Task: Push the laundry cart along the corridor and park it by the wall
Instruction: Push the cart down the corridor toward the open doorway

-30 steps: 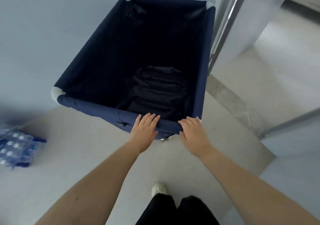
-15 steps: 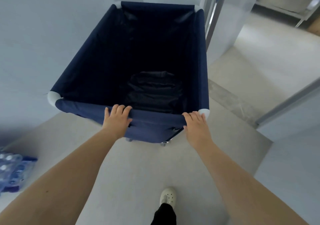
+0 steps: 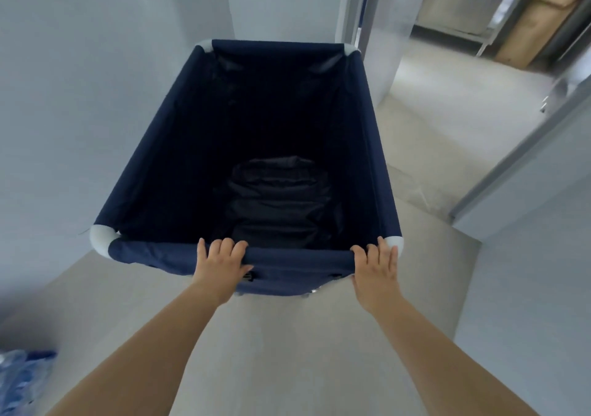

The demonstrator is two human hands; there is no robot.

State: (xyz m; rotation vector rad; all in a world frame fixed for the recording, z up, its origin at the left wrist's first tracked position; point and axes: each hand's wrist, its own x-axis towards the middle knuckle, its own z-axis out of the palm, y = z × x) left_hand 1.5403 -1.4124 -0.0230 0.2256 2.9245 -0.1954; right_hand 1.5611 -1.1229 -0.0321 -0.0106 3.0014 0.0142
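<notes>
The laundry cart (image 3: 150,166) is a deep navy fabric bin with white corner caps, standing in front of me on the pale floor. Dark folded cloth (image 3: 281,204) lies at its bottom. My left hand (image 3: 220,265) grips the near rim left of centre, fingers curled over the bar. My right hand (image 3: 377,271) grips the same rim close to the near right corner cap. The cart's left side runs close along the white wall (image 3: 80,96). Its wheels are mostly hidden under the fabric.
A pack of water bottles in blue wrap (image 3: 22,380) lies on the floor at the lower left. A white pillar and door frame (image 3: 367,9) stand just beyond the cart's far right corner. An open doorway with a grey threshold strip (image 3: 415,185) leads right.
The cart has rolled forward and straightened along the left wall. My hands have spread apart on the near rim, the right one sliding to the corner. The bottle pack has dropped back.
</notes>
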